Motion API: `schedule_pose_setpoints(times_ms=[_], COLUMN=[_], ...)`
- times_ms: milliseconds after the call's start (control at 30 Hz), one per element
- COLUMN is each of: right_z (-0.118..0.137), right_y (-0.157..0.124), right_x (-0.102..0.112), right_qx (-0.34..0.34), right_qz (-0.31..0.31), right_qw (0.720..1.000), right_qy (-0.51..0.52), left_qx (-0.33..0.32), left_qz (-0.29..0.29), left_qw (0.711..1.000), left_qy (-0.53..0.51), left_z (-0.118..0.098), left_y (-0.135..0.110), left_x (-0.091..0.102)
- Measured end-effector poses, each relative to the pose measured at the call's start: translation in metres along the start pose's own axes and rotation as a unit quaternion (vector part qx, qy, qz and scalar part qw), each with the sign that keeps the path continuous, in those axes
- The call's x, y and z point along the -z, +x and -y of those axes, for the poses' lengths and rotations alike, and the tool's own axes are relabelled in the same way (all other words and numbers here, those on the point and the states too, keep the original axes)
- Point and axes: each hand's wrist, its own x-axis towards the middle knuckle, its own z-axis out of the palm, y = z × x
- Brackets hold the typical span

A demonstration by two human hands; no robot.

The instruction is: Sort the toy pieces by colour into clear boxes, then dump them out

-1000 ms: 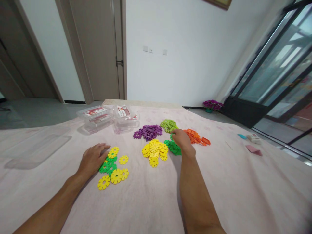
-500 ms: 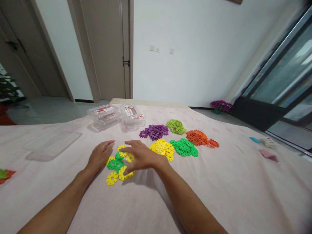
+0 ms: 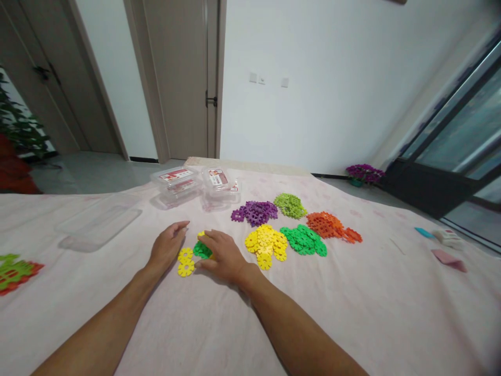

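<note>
Now right hand [image 3: 224, 256] flat over discs [image 3: 185, 267]

— What shows of the person?

— Only the two arms, from the lower edge of the view upward: the left forearm [image 3: 97, 329] and the right forearm [image 3: 297, 334]. Both are bare along their whole visible length.

— And further up?

— The left hand [image 3: 166, 250] and the right hand [image 3: 225, 258] are bare too, from wrist to fingertips. The right forearm looks broader and fills more of the view than the left.

— Any fine detail?

— Nails and small marks are too small to tell.
</note>
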Motion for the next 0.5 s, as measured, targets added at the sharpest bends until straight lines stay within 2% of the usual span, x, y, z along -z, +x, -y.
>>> schedule_pose_setpoints(times_ms=[67,133,233,367,500], right_z=[-0.002,0.000,0.007,0.017,0.024], right_y=[0.000,-0.001,-0.001,-0.001,-0.002], right_x=[0.003,0.008,0.017,0.025,0.024], right_qx=[-0.030,-0.062,-0.089,-0.077,-0.079], right_qz=[-0.032,-0.036,0.002,0.054,0.055], right_qw=[0.999,0.997,0.994,0.989,0.985], right_qy=[-0.003,-0.026,-0.070,-0.111,-0.145], left_qx=[-0.003,-0.007,-0.014,-0.025,-0.038], left_qz=[0.009,0.019,0.027,0.039,0.039], left_qw=[1.000,0.999,0.996,0.994,0.992], left_qy=[0.025,0.049,0.078,0.101,0.111], left_z=[-0.003,-0.007,-0.012,-0.013,-0.008], left_y=[-0.001,-0.002,-0.004,-0.004,-0.002], left_x=[0.001,0.003,0.005,0.005,0.004])
